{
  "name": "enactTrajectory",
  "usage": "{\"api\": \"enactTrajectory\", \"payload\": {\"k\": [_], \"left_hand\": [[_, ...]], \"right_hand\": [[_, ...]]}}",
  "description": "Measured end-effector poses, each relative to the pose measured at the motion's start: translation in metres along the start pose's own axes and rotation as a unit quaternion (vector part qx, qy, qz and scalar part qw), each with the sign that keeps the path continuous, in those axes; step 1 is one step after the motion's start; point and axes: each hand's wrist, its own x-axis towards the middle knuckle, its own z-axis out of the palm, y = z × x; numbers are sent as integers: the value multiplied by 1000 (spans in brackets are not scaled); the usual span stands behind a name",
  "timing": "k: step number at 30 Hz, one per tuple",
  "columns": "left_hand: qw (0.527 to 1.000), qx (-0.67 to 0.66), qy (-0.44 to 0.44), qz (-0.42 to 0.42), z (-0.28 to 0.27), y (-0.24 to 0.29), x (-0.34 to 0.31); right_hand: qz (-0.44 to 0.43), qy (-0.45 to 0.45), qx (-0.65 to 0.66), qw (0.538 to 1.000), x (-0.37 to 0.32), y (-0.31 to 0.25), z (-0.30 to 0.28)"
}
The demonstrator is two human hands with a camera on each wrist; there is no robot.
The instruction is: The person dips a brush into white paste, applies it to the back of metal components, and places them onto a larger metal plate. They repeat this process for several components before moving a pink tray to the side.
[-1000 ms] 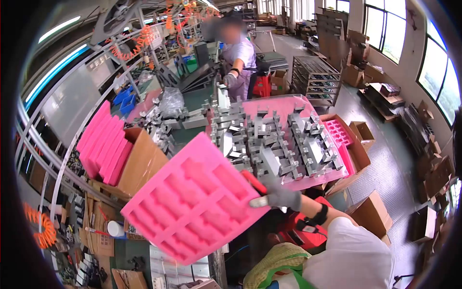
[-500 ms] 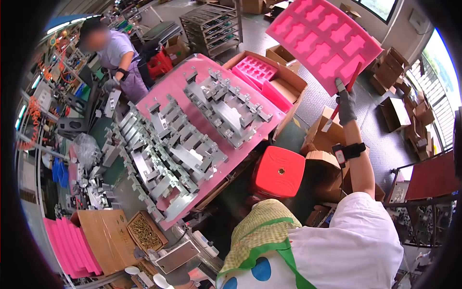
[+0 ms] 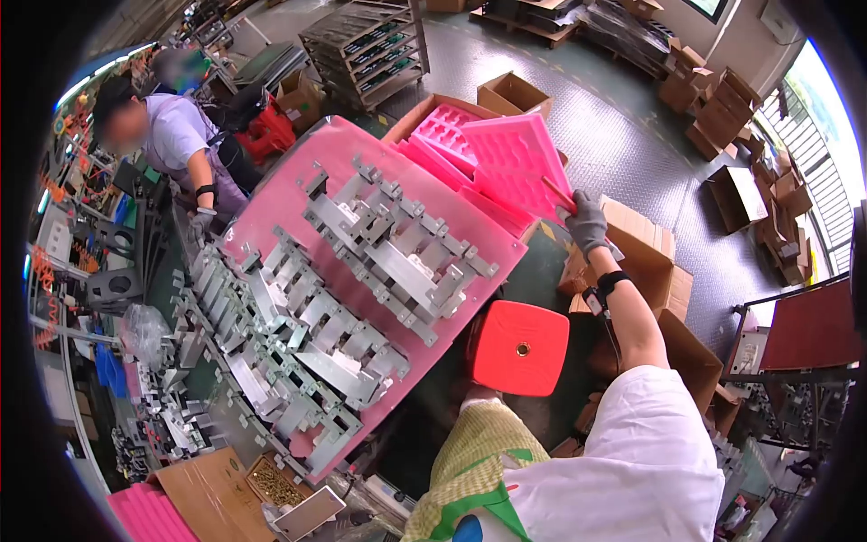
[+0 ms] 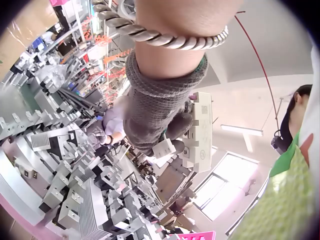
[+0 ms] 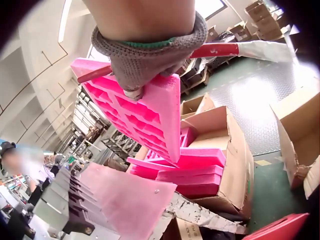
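My gloved right hand (image 3: 587, 223) grips a pink foam tray (image 3: 517, 154) by its edge, together with a red-handled tool (image 5: 217, 50) whose end is pale and wrapped-looking. The tray is tilted over an open carton (image 5: 235, 165) that holds more pink foam trays (image 5: 190, 172). Its recessed pockets show in both the head and right wrist views. In the left wrist view my gloved left hand (image 4: 157, 112) holds a pale metal bracket (image 4: 201, 132) with notched edges, its fingers curled at the bracket's side. Rows of metal brackets (image 3: 397, 244) lie on the pink-covered table (image 3: 330, 144).
A red stool (image 3: 521, 348) stands beside the table. Open cardboard boxes (image 3: 646, 257) sit right of my arm. Another person (image 3: 176, 135) works at the table's far left. A small box of screws (image 3: 274, 481) and a carton with pink foam (image 3: 149, 513) are near left.
My right hand has swung the foam tray from the left across to the right, then lowered it over the carton. The head view has turned rightward.
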Motion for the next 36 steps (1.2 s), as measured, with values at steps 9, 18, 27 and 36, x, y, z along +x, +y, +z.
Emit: {"api": "enactTrajectory", "payload": {"k": [9,18,27,36], "left_hand": [[996,76,36,-27,63,-24,23],[995,80,44,-42,77,-33,30],[961,-152,168,-161,58,-29,42],[955,43,-219,-193,19,-35,79]], "right_hand": [[-115,-35,-79,990,27,30,59],[-27,-156,-178,971,87,39,68],[-87,-295,-329,893,156,-46,120],[-173,-292,-337,878,182,-61,137]]}}
